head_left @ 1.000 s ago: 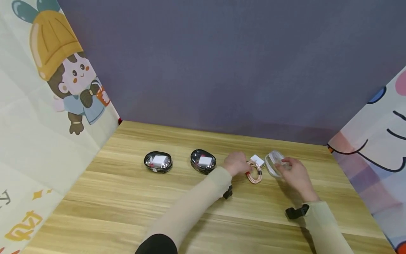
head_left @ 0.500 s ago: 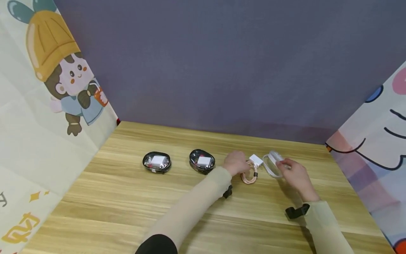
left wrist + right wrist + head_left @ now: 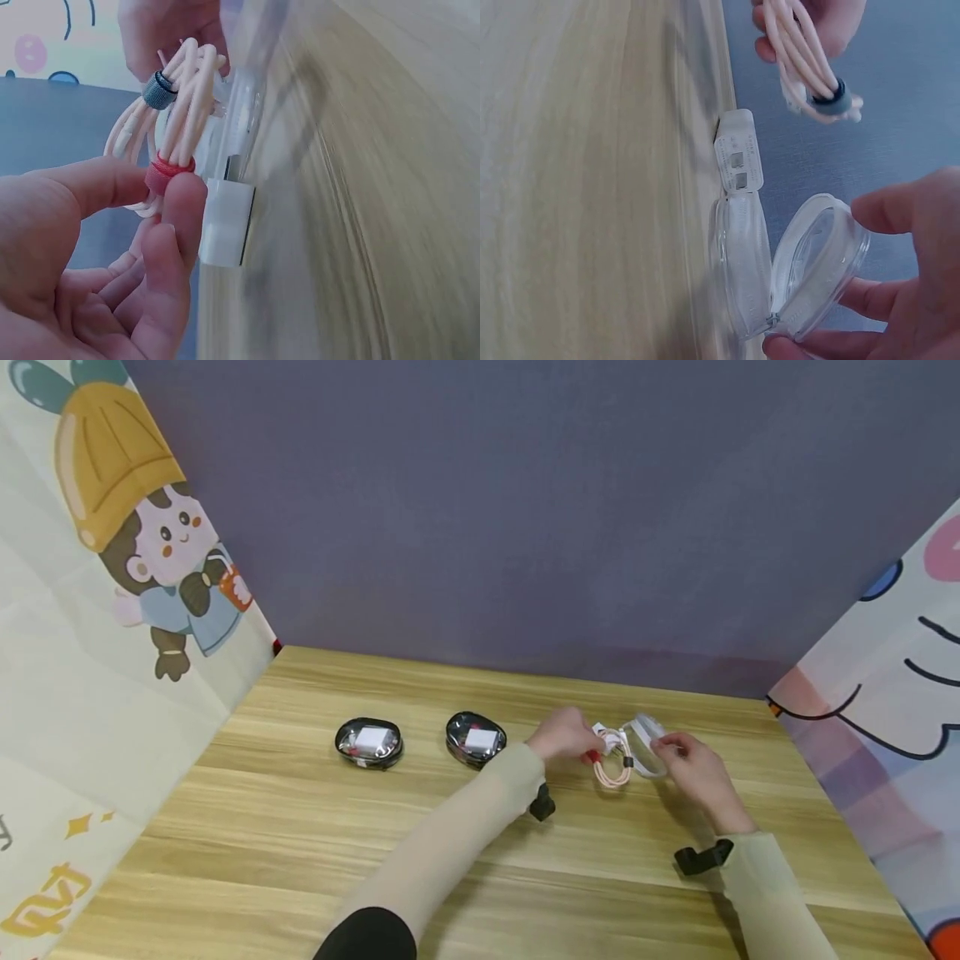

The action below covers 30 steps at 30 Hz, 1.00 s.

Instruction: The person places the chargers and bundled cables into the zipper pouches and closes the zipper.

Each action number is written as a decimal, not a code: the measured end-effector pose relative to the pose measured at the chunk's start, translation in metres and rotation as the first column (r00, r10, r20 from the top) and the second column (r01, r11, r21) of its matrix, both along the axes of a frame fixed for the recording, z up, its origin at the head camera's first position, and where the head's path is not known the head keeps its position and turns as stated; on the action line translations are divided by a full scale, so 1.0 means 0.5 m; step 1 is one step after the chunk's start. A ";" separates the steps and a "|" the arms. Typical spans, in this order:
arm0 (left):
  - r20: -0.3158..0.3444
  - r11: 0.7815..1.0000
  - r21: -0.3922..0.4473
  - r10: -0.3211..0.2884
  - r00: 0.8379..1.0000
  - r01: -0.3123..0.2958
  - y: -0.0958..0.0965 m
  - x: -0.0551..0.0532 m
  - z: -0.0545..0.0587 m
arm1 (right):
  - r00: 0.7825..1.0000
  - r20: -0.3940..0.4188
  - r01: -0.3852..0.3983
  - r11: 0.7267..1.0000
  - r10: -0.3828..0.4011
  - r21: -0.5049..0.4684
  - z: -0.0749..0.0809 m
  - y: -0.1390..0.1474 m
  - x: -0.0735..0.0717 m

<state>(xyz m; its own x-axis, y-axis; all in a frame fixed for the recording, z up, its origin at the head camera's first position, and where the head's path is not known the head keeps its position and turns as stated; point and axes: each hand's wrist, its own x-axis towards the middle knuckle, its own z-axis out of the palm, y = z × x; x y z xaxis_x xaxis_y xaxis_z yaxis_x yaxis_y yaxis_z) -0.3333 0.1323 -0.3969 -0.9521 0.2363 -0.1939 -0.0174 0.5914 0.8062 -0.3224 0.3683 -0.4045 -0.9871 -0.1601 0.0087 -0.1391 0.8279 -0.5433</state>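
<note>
My left hand [image 3: 564, 735] pinches a coiled pale-pink charging cable [image 3: 191, 97] at its red strap, between thumb and index finger. A dark strap binds the coil's other side. In the left wrist view the coil is held above the table. To its right, my right hand [image 3: 697, 772] holds back the lid [image 3: 829, 262] of a small clear zip case with white edging; the case's base [image 3: 742, 262] lies on the table. A white two-port charger plug [image 3: 739, 154] lies against the case, partly hidden by the coil in the head view.
Two black-edged clear cases [image 3: 369, 743] [image 3: 476, 740], each with a white block inside, lie to the left on the wooden table [image 3: 315, 827]. A grey panel [image 3: 480, 527] stands behind; printed cloths flank both sides.
My left hand has raised the coiled cable and brought it right, so it now overlaps the plug in the head view. The right hand keeps hold of the case lid.
</note>
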 end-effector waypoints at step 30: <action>0.107 0.936 0.222 0.255 0.961 -0.273 0.053 -0.029 -0.028 | 0.992 0.045 0.127 0.978 -0.121 -0.168 0.001 -0.027 0.017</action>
<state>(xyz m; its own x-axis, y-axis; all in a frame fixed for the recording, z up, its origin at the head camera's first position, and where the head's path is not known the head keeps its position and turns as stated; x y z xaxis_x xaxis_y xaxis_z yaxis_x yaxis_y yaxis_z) -0.3476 0.1585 -0.4107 -0.9711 0.0257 -0.2374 -0.2133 0.3533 0.9109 -0.3141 0.3550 -0.4038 -0.9993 -0.0352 -0.0094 -0.0194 0.7326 -0.6804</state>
